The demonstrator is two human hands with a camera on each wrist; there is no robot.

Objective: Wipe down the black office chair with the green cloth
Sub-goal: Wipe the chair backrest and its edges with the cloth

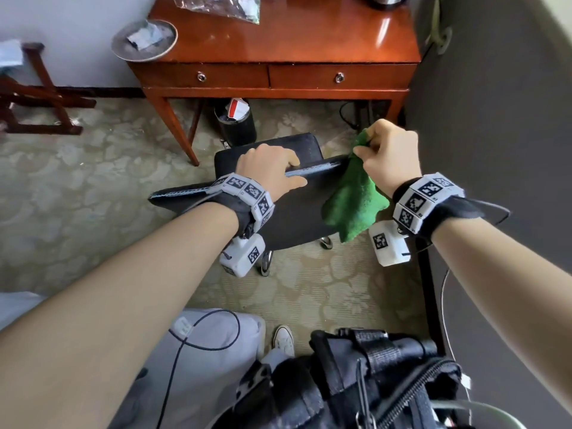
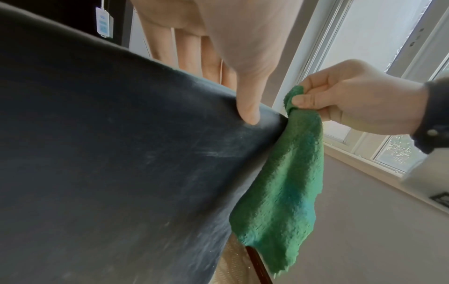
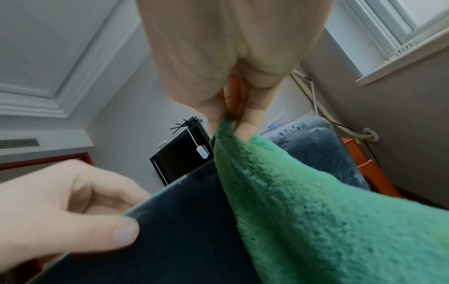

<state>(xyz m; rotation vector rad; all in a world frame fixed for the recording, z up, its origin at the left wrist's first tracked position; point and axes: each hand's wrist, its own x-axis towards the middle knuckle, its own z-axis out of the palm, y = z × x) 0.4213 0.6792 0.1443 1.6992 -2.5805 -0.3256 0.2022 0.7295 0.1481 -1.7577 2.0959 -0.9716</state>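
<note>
Nearest, the left hand [image 1: 272, 168] clamps the top edge of the black office chair [image 1: 297, 209], thumb on the near face, fingers [image 2: 187, 51] curled over the far side. Just right of them, the right hand [image 1: 388, 153] pinches a corner of the green cloth [image 1: 353, 202], which hangs against the backrest's corner. Wiping looks barely begun; next, bunch the cloth and press it flat. Beyond stands the bench [image 1: 309, 38].

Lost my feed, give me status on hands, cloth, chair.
Left hand grips chair backrest. Right hand pinches green cloth, hanging at backrest's corner. Nothing blocking.
</note>
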